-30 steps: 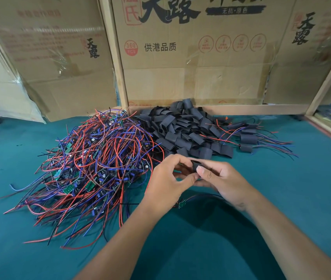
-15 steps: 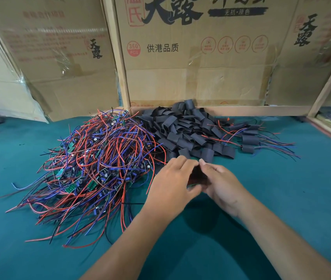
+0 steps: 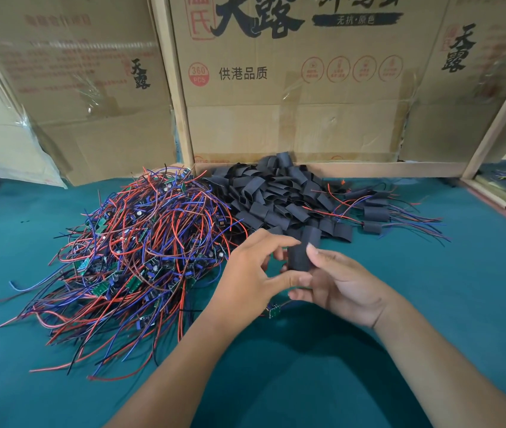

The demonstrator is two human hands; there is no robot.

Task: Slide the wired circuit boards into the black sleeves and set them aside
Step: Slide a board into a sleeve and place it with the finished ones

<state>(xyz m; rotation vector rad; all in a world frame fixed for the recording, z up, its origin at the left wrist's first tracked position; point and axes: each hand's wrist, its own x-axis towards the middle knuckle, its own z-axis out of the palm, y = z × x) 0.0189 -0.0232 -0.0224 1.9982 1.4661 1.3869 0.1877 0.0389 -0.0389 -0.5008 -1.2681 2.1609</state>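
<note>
The right hand (image 3: 343, 284) pinches a black sleeve (image 3: 302, 253) upright; the left hand (image 3: 250, 274) hovers beside it, fingers loosely spread. A small circuit board (image 3: 273, 312) hangs below the hands; which hand holds it is unclear. The sleeving step seems underway: next, the board must be lined up with the sleeve's opening.

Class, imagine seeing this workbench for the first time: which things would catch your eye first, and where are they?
Probably the big tangle of red and blue wired circuit boards on the left of the green table. Next, the heap of black sleeves behind the hands, and the one sleeve the right hand holds up at centre.
</note>
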